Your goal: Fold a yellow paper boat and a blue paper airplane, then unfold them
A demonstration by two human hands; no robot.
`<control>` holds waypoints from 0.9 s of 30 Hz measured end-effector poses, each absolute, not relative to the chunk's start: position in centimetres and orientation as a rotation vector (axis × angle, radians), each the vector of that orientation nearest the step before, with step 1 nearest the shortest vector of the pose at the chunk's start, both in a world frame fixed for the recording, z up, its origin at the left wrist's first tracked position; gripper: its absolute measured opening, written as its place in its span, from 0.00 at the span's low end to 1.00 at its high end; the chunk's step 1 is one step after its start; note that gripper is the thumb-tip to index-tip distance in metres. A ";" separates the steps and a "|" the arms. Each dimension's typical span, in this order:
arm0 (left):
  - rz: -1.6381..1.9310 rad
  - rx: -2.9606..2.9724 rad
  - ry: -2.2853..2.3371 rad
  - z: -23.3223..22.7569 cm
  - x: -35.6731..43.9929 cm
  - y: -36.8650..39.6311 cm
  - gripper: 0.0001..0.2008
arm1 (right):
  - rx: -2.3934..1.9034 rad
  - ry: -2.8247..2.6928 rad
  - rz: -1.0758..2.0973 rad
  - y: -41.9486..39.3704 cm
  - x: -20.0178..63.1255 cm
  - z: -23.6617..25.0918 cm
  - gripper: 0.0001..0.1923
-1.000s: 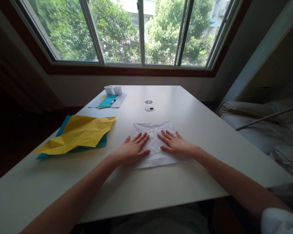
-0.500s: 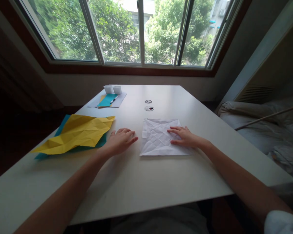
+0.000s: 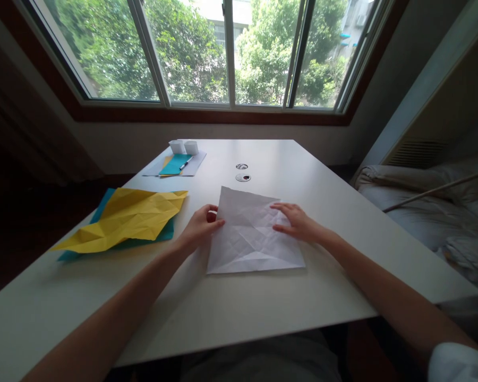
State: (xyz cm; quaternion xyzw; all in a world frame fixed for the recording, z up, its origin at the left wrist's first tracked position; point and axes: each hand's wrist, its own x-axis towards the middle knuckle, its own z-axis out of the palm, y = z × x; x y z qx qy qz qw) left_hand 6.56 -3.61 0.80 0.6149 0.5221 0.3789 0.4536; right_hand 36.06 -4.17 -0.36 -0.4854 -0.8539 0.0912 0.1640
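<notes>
A creased white sheet of paper [image 3: 250, 233] is tilted up along its left side, in front of me on the white table [image 3: 263, 302]. My left hand [image 3: 202, 225] pinches its left edge between thumb and fingers; the fingers are partly hidden behind the sheet. My right hand [image 3: 297, 220] rests on the sheet's right part with the fingers spread. To the left of my left hand lies a crumpled yellow sheet of paper [image 3: 135, 217], on top of a teal sheet [image 3: 167, 231].
At the far left of the table, two small white containers [image 3: 191, 147] stand by a teal paper [image 3: 176, 164] with a pen [image 3: 186, 162] on it. Two round discs [image 3: 242, 177] lie mid-table. A bed-like surface with pale covers [image 3: 406, 196] flanks the right edge.
My left hand has moved from the bare table to the white sheet's left edge and grips it. That side of the paper has lifted, and the sheet has shifted left and nearer.
</notes>
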 end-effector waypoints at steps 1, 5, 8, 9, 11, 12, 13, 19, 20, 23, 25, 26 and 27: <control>0.957 1.450 1.253 0.8 6.5 -3.6 0.21 | -1.450 -2.350 0.213 -3.7 36.6 -0.6 0.33; 1.001 1.306 1.130 0.4 6.3 -3.3 0.19 | -1.688 -2.069 0.356 -2.5 38.0 -1.1 0.38; 1.004 1.268 1.061 0.0 6.2 -3.0 0.18 | -1.639 -1.897 0.730 -2.4 38.1 -1.0 0.36; 1.000 1.258 1.039 -0.1 6.1 -2.9 0.18 | -1.599 -1.832 0.847 -2.5 38.0 -0.9 0.36; 0.993 1.238 1.014 -0.1 6.1 -2.8 0.17 | -1.523 -1.694 1.029 -2.6 37.8 -0.6 0.36; 0.988 1.229 1.008 -0.2 6.0 -2.8 0.17 | -1.483 -1.636 1.093 -2.7 37.8 -0.5 0.35; 0.984 1.224 1.003 -0.2 6.0 -2.7 0.17 | -1.440 -1.596 1.138 -2.8 37.8 -0.3 0.34; 0.952 1.231 0.976 0.0 5.2 -2.3 0.18 | -1.233 -1.599 1.276 -2.9 38.1 0.4 0.18; 0.952 1.238 0.980 0.0 5.1 -2.2 0.17 | -1.218 -1.597 1.283 -2.8 38.2 0.5 0.17; 0.957 1.303 1.004 0.1 4.7 -1.9 0.15 | -1.189 -1.654 1.274 -2.6 38.4 0.6 0.16; 0.927 1.444 1.049 0.3 4.5 -1.8 0.13 | -1.196 -1.765 1.203 -2.5 38.5 0.5 0.15; 0.901 1.555 1.090 0.4 4.3 -1.8 0.12 | -1.214 -1.833 1.133 -2.5 38.5 0.5 0.15; 0.871 1.665 1.135 0.5 4.3 -1.8 0.11 | -1.238 -1.904 1.045 -2.4 38.6 0.4 0.14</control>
